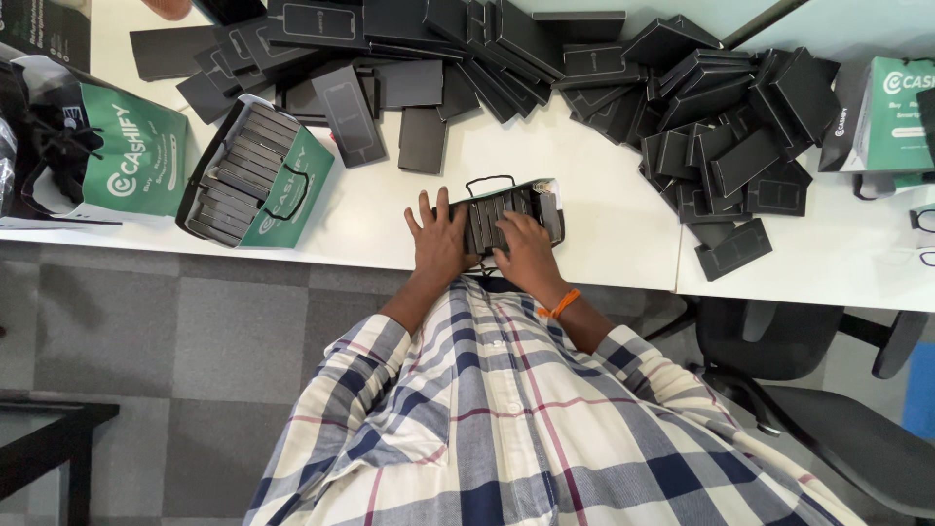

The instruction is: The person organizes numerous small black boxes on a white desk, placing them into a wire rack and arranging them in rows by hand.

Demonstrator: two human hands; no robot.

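We see the fingers (426, 216) of the left hand (438, 244) spread flat and released, pressing against the left side of a green and white paper bag (541, 190) lying on its side on the white table (604, 234). The right hand (526, 251) rests on the row of flat black boxes (492, 219) packed upright in that bag, its fingers curled lightly over their edges, touching rather than clenched around any 1 of them. An orange thread band (559, 305) circles the right wrist. The bag sits at the near edge of the table, directly in front of the person, with its black cord handle (490, 180) pointing away.

To the left lies a 2nd green bag (292, 190), also on its side and filled with a tight row of black boxes. Further left stands a 3rd green bag (131, 151) with white lettering and a black cord. Across the far side of the table spreads a loose heap of black boxes (682, 107), some flat, some tilted against each other. At the right edge stands a green and white carton (896, 112). A black office chair (808, 360) stands beside the person on the grey floor.
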